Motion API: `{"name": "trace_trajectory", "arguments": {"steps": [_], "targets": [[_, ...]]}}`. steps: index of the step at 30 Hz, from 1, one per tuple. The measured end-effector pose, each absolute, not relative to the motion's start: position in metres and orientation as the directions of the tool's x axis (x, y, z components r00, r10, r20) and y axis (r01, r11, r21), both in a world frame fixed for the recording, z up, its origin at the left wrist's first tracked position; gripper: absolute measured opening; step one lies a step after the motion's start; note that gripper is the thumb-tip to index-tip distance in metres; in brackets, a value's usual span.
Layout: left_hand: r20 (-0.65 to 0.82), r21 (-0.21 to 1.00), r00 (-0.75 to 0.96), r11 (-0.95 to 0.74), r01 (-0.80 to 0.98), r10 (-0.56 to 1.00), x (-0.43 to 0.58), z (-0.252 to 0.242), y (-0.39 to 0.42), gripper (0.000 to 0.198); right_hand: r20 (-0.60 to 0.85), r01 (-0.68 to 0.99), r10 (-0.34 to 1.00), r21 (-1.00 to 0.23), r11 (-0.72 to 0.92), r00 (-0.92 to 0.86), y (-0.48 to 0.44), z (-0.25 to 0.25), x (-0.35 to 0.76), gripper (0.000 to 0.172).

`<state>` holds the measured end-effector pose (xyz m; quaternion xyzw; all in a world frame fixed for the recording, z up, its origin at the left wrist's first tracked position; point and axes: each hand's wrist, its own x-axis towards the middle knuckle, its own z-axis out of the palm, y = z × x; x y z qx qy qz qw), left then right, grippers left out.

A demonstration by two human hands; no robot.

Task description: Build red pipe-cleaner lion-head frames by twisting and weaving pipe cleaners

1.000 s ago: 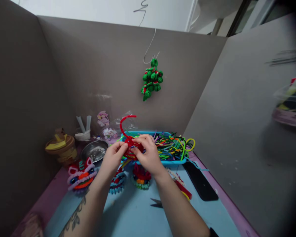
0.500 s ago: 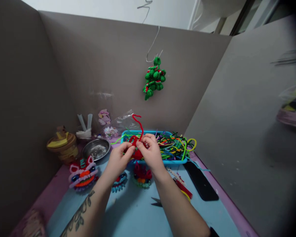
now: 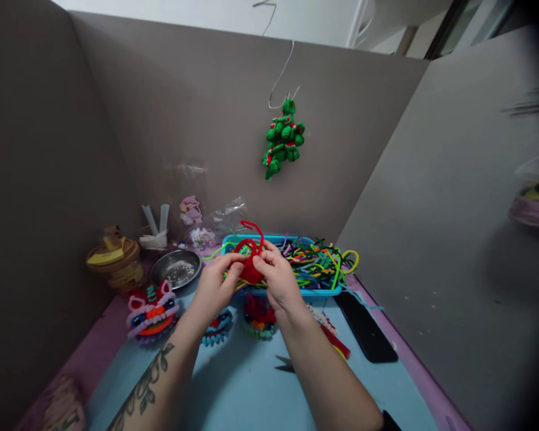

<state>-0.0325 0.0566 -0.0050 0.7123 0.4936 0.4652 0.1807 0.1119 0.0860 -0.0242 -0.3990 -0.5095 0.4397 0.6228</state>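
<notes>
A red pipe-cleaner piece [image 3: 252,272] hangs above the near rim of the blue basket, with a red stem curling up and loops at its top. My left hand [image 3: 218,278] is closed on its left side, thumb and forefinger pinching near the loops. On its right side, my right hand [image 3: 278,275] pinches it too, thumb in front. Below my hands stand a red-and-green lion-head figure [image 3: 259,318] and a blue one [image 3: 218,328], partly hidden by my left forearm. A red-and-lilac lion head [image 3: 153,314] sits farther left.
The blue basket [image 3: 317,293] holds many coloured pipe cleaners. Scissors [image 3: 285,363] lie partly under my right forearm, with a black phone [image 3: 366,329] to the right. A metal bowl [image 3: 176,269] and brown pot [image 3: 115,263] stand left. Green ornaments [image 3: 284,140] hang from a wire.
The upright red stem has bent lower and curled over to the left. Both hands still pinch the red piece, with my right wrist turned slightly. The view has shifted a little.
</notes>
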Motion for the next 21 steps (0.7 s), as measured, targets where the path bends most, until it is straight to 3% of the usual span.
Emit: {"name": "trace_trajectory", "arguments": {"steps": [3, 6, 12, 21], "targets": [[0.463, 0.779, -0.031, -0.389, 0.492, 0.886, -0.043, 0.000, 0.058, 0.035, 0.179, -0.361, 0.983, -0.915, 0.183, 0.044, 0.090, -0.024, 0.114, 0.026], [0.508, 0.737, -0.005, -0.432, 0.520, 0.861, -0.049, 0.001, 0.060, 0.027, 0.101, -0.524, 0.994, -0.849, 0.069, -0.033, 0.093, -0.026, 0.113, 0.023], [0.600, 0.605, 0.183, -0.591, 0.533, 0.779, -0.037, -0.005, 0.061, 0.016, 0.072, -0.577, 0.997, -0.816, 0.043, -0.028, 0.092, -0.030, 0.107, 0.020], [0.563, 0.636, 0.177, -0.560, 0.531, 0.807, -0.041, -0.006, 0.062, 0.020, 0.052, -0.612, 0.998, -0.790, 0.019, -0.037, 0.085, -0.023, 0.103, 0.019]]}}
